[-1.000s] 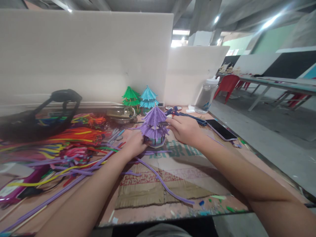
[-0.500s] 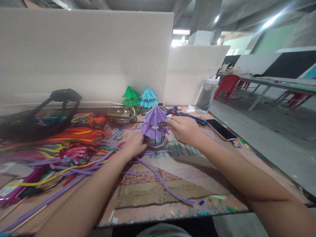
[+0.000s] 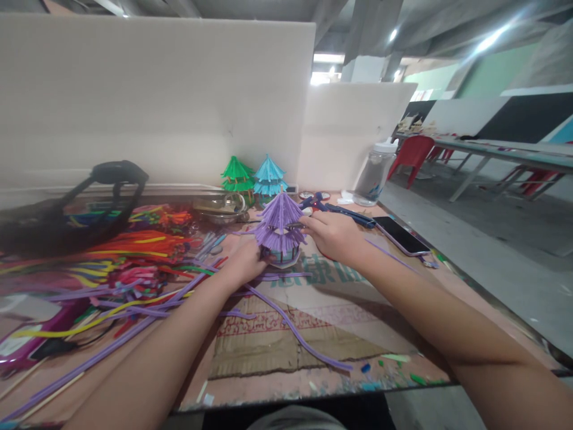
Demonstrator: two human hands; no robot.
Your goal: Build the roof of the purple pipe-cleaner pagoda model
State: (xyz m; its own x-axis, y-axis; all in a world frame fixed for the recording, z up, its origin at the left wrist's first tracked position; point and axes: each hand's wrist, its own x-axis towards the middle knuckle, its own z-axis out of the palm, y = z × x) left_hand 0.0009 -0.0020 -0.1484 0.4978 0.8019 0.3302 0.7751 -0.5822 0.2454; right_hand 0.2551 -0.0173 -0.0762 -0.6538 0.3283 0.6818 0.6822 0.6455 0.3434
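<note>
A small model pavilion (image 3: 281,218) with two tiers of purple pipe-cleaner roof stands upright in the middle, on a pale round base. My left hand (image 3: 247,260) is closed on the lower left side of the pavilion, its fingertips partly hidden by the roof. At the right, my right hand (image 3: 333,233) is pinched close against the gap between the two roof tiers. A thin dark sliver shows at its fingertips, too small to name. Under the pavilion lies a cardboard sheet (image 3: 259,352). A loose purple pipe cleaner (image 3: 304,343) curves across that sheet.
Behind stand a green model pavilion (image 3: 237,176) and a blue one (image 3: 268,173). A glue gun (image 3: 349,213), a phone (image 3: 400,235) and a water bottle (image 3: 376,173) are at the right. Bundles of coloured pipe cleaners (image 3: 138,246) and a metal bowl (image 3: 219,209) lie left.
Very little differs. My right hand has shifted slightly at the roof of the pavilion, and my left hand stays at its base.
</note>
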